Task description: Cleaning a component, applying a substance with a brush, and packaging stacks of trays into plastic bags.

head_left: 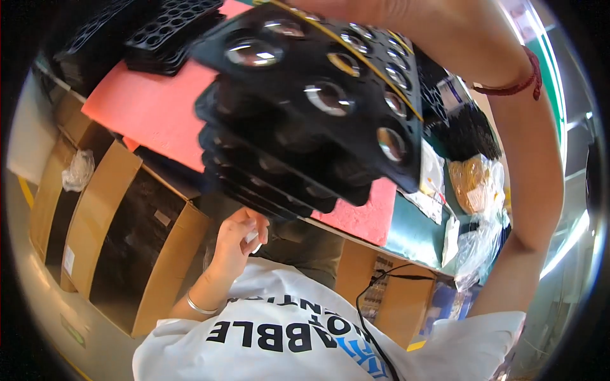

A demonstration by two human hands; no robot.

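Observation:
A tilted stack of black plastic trays [273,127] with round pockets fills the middle of the head view, close to the camera and partly blurred. Clear, shiny domes show in the pockets, and thin yellow bands [356,54] cross the top tray. Along the stack's far edge lies my right hand [365,9], closed on it; the top of the picture cuts its fingers off. My left hand [240,233] is below the stack's near corner, with its fingers curled. Something small and white shows at those fingers; I cannot tell what it is.
A pink mat [152,117] covers part of the green table [419,235]. More black trays [168,38] are stacked at the far left. Plastic bags [473,184] lie at the right. Open cardboard boxes [130,235] stand at the left, and a black cable [362,305] hangs near me.

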